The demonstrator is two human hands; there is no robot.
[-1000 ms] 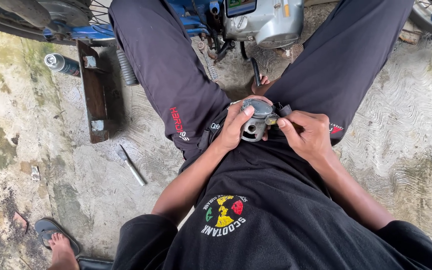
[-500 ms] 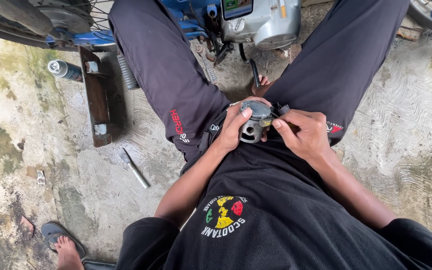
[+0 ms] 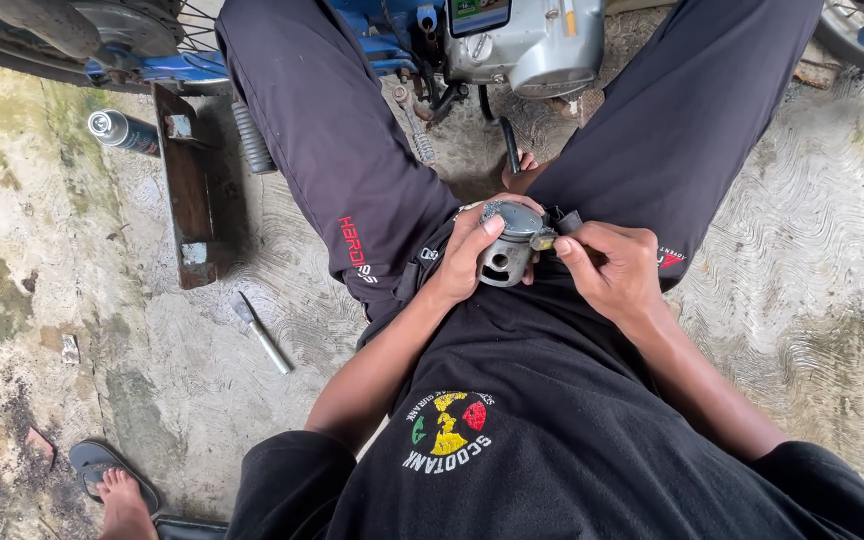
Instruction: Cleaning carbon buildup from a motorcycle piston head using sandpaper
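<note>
Head view: seated person is gripping a grey piston (image 3: pixel 508 250) over the lap, motorcycle engine (image 3: pixel 527 40) parked ahead.
Left hand (image 3: pixel 469 262) is wrapping the piston; right hand (image 3: pixel 612 270) is pinching a small tool (image 3: pixel 544 240) at its crown. Judged risk: the tool is liable to skid on rounded metal, nicking fingers or dropping the piston onto concrete floor (image 3: pixel 152 350) beside the loose screwdriver (image 3: pixel 262 335).

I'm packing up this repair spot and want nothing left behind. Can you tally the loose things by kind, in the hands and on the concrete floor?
Piston held in the left hand: 1
Small tool in the right hand: 1
Spray can: 1
Screwdriver: 1
Coil spring: 1
Wooden block: 1
Total: 6
</note>
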